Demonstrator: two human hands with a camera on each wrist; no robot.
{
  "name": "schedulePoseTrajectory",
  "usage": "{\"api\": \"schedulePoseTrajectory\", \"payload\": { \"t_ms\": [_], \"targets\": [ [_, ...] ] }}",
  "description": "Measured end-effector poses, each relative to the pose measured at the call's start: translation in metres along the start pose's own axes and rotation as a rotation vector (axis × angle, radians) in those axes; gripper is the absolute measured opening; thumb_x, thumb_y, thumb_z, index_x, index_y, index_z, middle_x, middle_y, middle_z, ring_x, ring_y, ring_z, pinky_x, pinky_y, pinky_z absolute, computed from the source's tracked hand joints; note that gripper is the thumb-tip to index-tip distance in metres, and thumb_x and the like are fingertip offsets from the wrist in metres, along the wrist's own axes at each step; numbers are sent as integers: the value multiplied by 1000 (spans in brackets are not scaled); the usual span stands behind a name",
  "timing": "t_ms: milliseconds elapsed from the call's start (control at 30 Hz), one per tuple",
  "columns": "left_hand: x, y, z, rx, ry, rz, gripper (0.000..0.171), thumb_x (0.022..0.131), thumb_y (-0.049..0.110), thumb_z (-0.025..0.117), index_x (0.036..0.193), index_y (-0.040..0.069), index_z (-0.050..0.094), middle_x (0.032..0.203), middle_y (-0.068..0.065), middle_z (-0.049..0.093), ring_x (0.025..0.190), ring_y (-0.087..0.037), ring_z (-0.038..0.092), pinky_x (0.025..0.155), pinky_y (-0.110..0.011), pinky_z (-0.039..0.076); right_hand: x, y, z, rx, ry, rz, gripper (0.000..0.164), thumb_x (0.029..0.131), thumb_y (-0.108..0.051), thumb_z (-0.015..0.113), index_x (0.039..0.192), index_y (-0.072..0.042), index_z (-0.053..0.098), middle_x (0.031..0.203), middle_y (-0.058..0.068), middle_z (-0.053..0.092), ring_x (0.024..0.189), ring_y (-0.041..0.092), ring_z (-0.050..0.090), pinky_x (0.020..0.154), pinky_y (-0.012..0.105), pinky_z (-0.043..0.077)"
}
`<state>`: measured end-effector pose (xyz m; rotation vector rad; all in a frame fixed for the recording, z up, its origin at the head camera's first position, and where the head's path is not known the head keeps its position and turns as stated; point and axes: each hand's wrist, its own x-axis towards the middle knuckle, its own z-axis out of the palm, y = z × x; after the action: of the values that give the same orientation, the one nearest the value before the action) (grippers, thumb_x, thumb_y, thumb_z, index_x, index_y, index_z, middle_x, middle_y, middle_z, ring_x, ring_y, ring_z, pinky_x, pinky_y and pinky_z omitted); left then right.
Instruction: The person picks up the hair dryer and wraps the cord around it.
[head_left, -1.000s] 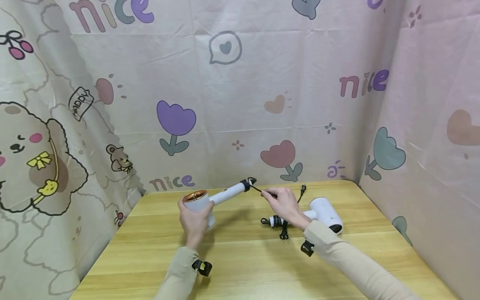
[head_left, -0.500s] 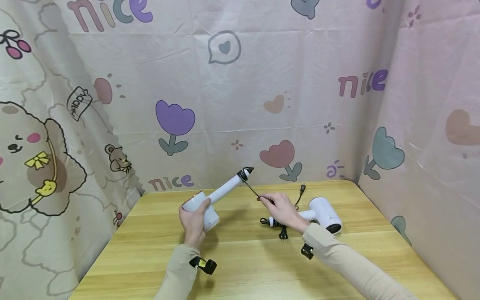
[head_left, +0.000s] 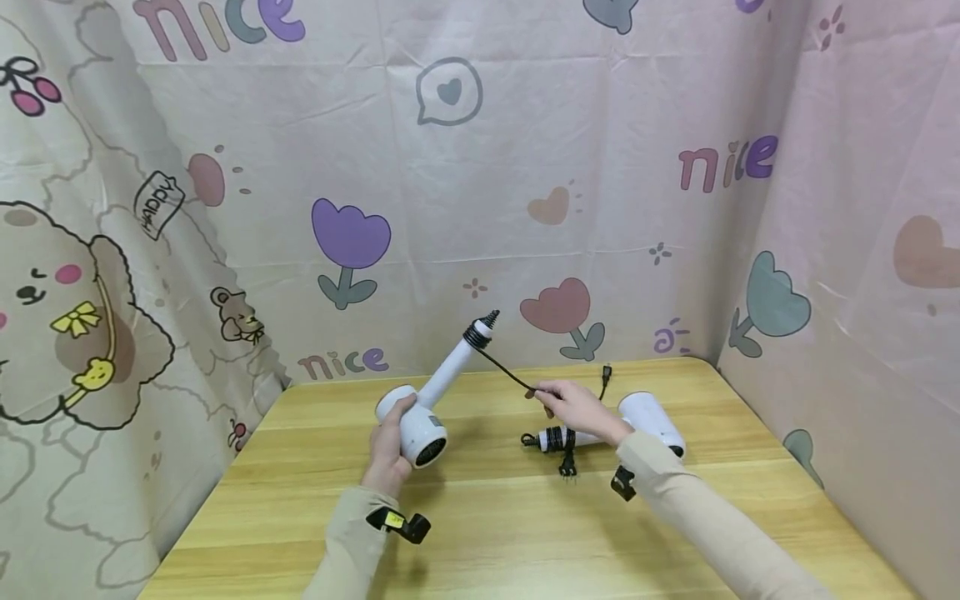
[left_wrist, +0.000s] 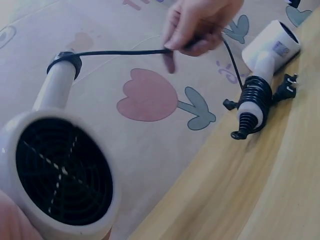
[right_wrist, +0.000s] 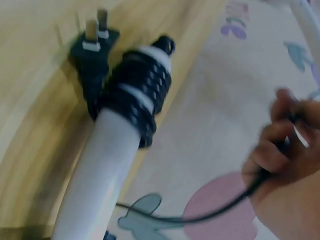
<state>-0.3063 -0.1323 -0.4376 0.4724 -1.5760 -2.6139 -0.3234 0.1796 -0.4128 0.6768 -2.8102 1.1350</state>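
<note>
My left hand (head_left: pixel 387 450) grips a white hair dryer (head_left: pixel 448 372) by its barrel, held over the left half of the table. The dryer's handle slants up to the right, and its round black intake grille (left_wrist: pixel 65 170) shows large in the left wrist view. Black cord (head_left: pixel 504 369) is wound round the handle's end and runs taut to my right hand (head_left: pixel 573 408), whose curled fingers hold it. In the right wrist view the free length of cord (right_wrist: pixel 215 216) trails from that hand. A second white hair dryer (head_left: pixel 651 421) lies just beyond my right hand, partly covered by it.
The second dryer's cord is wrapped round its handle, with its two-pin plug (head_left: pixel 568 467) resting on the wooden table (head_left: pixel 480 533). Another plug (head_left: pixel 607 374) lies near the table's back edge. A printed curtain (head_left: pixel 480 192) stands behind and along both sides.
The dryer in my left hand has turned: its handle points more steeply upward and its grille end now faces me. My right hand has shifted slightly right, drawing out more cord.
</note>
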Motion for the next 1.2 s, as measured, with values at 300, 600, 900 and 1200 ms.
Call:
{"api": "schedulePoseTrajectory", "payload": {
  "t_ms": [300,600,900,1200],
  "targets": [
    [3,2,-7,-8,-221,-118,46,96,41,56,124,9,40,86,2,63,72,-11,63,68,-24,54,9,19,-25,33,-66,87,26,103,-25,50,104,-15,74,68,-1,61,47,11,28,46,25,29],
    [0,0,-9,111,-394,-216,54,96,44,54,130,6,35,88,-3,65,75,-16,67,69,-28,56,22,11,-48,-100,7,116,24,98,-26,60,89,-13,78,65,2,65,48,11,33,57,36,40],
    [2,-6,-13,331,-502,-206,58,92,42,60,127,-1,43,90,-4,69,78,-17,69,73,-32,59,30,-3,-61,-242,106,80,21,95,-27,64,96,-13,79,74,-2,71,61,12,57,55,27,42],
    [3,-8,-15,468,-415,-76,66,86,37,69,133,0,41,96,-9,66,79,-21,68,72,-39,59,31,-5,-55,-300,226,58,22,94,-36,66,100,-19,78,91,-1,76,77,14,66,75,43,52]
  ]
}}
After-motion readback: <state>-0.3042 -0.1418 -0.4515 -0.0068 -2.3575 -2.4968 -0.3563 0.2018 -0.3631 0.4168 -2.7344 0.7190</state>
